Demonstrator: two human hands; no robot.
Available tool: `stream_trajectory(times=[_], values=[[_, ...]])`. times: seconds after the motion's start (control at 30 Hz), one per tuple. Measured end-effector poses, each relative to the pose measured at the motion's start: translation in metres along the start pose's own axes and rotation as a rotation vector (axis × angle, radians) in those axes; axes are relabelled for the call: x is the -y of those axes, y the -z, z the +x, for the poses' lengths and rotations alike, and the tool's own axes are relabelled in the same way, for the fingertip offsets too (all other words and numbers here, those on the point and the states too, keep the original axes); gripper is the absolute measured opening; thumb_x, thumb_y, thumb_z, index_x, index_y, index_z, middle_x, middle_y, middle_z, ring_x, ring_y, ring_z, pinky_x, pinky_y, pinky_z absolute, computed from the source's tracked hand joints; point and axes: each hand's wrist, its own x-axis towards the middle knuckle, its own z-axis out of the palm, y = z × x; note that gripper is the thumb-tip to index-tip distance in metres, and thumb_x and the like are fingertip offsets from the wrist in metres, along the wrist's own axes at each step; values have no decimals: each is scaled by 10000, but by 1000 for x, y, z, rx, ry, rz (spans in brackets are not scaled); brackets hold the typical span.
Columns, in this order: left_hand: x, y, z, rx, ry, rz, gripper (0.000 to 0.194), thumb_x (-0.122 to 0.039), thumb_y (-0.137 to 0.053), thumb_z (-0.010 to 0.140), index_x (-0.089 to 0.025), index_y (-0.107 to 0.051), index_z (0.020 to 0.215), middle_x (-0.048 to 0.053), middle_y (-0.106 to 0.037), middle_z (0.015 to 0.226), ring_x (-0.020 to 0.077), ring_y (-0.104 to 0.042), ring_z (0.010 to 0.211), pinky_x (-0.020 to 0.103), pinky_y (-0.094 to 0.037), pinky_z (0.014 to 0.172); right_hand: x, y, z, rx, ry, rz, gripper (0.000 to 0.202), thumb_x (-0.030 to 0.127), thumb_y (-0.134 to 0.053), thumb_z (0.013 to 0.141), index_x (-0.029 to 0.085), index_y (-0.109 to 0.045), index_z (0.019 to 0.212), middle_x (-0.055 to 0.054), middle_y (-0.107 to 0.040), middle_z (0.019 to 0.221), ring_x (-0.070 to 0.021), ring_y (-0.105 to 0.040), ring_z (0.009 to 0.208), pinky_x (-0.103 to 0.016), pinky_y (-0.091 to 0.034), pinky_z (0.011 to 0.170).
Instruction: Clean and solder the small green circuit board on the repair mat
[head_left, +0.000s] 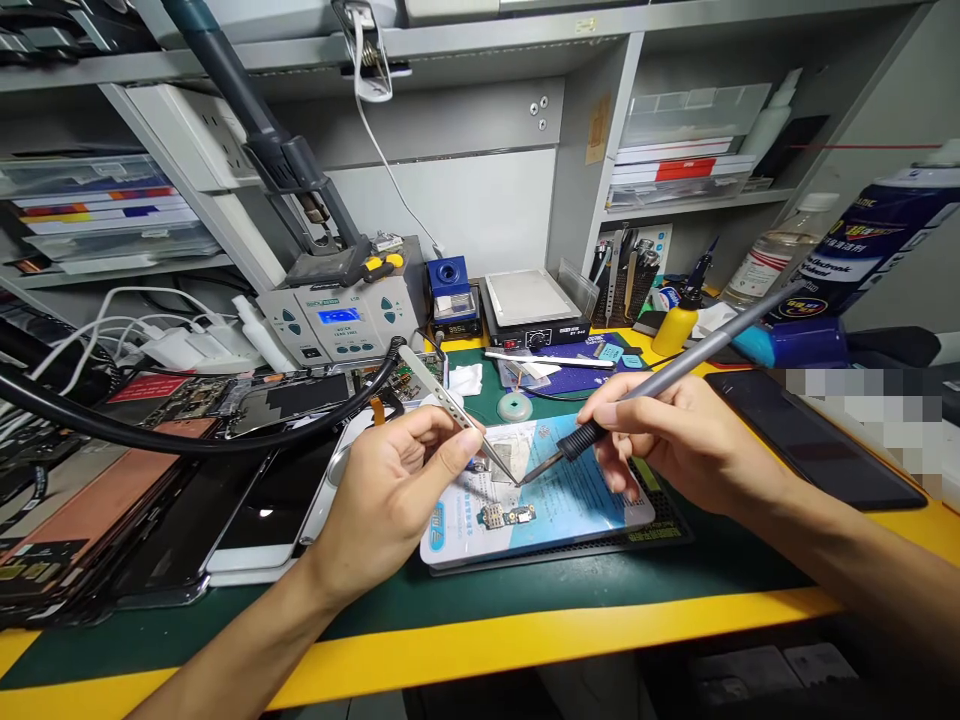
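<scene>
Yellow bench edge (480, 645) up front. Left hand (390, 480) pinched shut on tweezers (459, 412), right hand (675, 435) wrapped round soldering iron (679, 368). Both tips meeting on small part (517, 482) just below the grips, atop blue pad (592, 500). Best kept steady: wrists braced, light touch, brief heat.

- The small dark box (459, 327) left of the hot plate, middle of the frame, shows orange digits that look like "355".
- The blue spray can (870, 250) at the upper right carries yellow and white print, too slanted to read.
- The grey station's (339, 320) blue display and label are too small to read.
</scene>
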Motion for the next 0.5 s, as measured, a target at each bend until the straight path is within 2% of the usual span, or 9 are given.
stream_trajectory(times=[0.33, 0.5], values=[[3, 0, 0, 25, 3, -16, 244, -414, -669, 912, -177, -697, 866, 3, -672, 774, 119, -600, 704, 214, -473, 627, -4, 0, 5, -17, -4, 35, 127, 264, -783, 746, 155, -721, 727, -8, -663, 483, -164, -618, 380, -237, -505, 364], [3, 1, 0, 27, 4, -11, 266, -429, -664, 912, -170, -688, 859, 13, -668, 772, 135, -608, 714, 240, -488, 649, -4, -1, 3, -13, -3, 63, 90, 245, -745, 808, 176, -741, 750, -4, -650, 501, -165, -625, 419, -237, -504, 383]])
